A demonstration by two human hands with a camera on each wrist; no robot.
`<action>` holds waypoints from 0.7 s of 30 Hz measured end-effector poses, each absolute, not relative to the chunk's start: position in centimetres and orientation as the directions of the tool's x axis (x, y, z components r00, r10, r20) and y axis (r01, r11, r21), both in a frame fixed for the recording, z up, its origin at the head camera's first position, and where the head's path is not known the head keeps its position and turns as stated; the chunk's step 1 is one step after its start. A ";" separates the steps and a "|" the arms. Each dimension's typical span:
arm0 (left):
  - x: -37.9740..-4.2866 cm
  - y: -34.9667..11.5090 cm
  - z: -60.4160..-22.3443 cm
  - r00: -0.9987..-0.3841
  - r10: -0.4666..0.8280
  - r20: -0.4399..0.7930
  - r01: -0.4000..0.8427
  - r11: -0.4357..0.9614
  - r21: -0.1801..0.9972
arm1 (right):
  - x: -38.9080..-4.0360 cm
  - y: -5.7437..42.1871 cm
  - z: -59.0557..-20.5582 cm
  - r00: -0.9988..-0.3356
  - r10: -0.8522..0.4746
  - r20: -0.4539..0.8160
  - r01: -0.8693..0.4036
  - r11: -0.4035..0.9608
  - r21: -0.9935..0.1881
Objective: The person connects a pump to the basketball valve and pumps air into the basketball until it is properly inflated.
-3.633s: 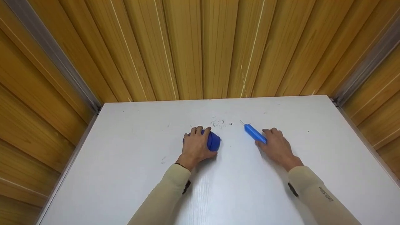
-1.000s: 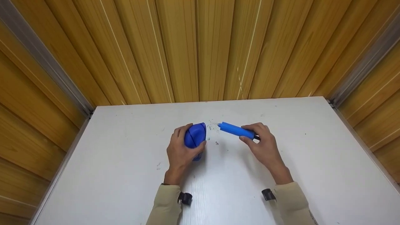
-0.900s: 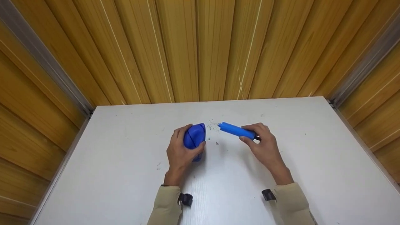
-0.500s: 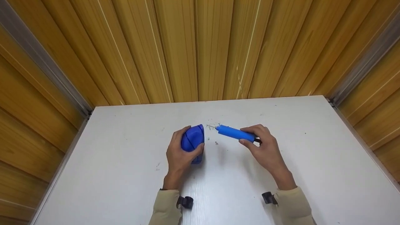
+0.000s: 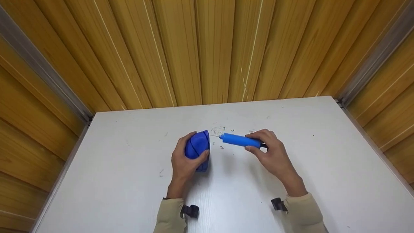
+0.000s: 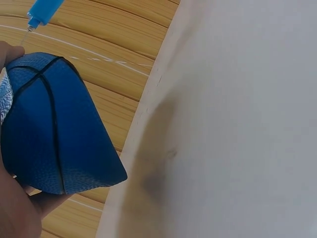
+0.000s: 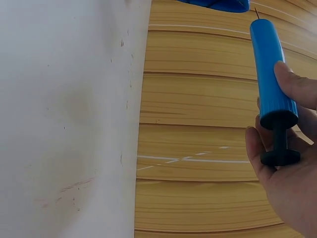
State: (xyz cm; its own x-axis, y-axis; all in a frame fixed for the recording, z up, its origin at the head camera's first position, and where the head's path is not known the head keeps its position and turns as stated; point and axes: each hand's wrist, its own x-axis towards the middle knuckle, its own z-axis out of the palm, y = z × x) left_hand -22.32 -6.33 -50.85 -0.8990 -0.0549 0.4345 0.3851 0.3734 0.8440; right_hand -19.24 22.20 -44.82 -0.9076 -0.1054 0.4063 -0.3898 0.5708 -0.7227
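Observation:
My left hand [image 5: 181,161] grips a deflated blue basketball [image 5: 198,144] with black seams, its thumb along the near side. In the left wrist view the ball [image 6: 59,124] looks caved in and folded to a wedge. My right hand [image 5: 273,155] holds a blue hand pump [image 5: 241,139] between thumb and fingers, tilted slightly with the needle end toward the ball. The thin needle [image 5: 214,135] points left, its tip right at the ball's upper right edge. At the pump's rear, a short black plunger handle [image 7: 280,157] lies near the palm in the right wrist view.
Both hands are over a white tabletop [image 5: 129,181] with dark scuff marks [image 5: 218,129] near the middle. Wood-patterned panels [image 5: 213,48] rise behind the table and along both sides. Small black wrist cameras [image 5: 190,211] stick out inward from the sleeves.
Earlier the ball lay under my left palm; it is now turned on edge. The pump has moved left and swung toward level. Over the last half second the needle tip has come closer to the ball.

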 end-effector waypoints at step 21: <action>-21.6 -6.8 -50.4 -0.893 0.011 0.451 0.405 0.458 0.791 | -18.4 22.3 -43.8 -0.901 -0.191 0.390 -0.417 0.628 -0.657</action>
